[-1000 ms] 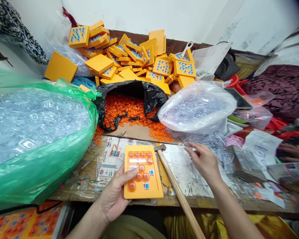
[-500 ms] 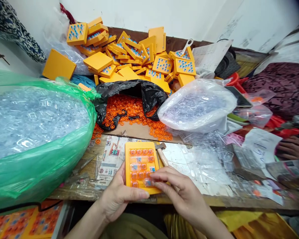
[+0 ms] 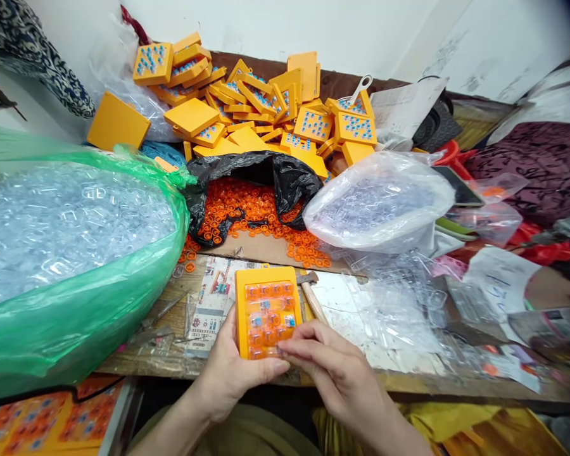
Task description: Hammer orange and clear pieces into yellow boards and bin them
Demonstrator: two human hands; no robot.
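Observation:
My left hand grips a yellow plastic panel by its left side and lower edge, the thumb lying along the bottom. Rows of orange rings under clear covers fill the panel's face, with blue spots showing in a few places. At its lower right corner my right hand is closed in a pinch, fingertips against the face. Whatever lies between those fingertips is hidden. A hammer rests on the bench just behind the panel, its wooden handle running toward my right hand.
Orange rings spill from a black bag. Clear plastic parts fill a green bag at left and a white bag at right. Behind are piled yellow panels. Loose clear pieces lie on the right.
The panel has tipped slightly, and my right fingertips have drawn closer together at its lower right. The clear piece with blue under them earlier is now covered. The view has shifted slightly.

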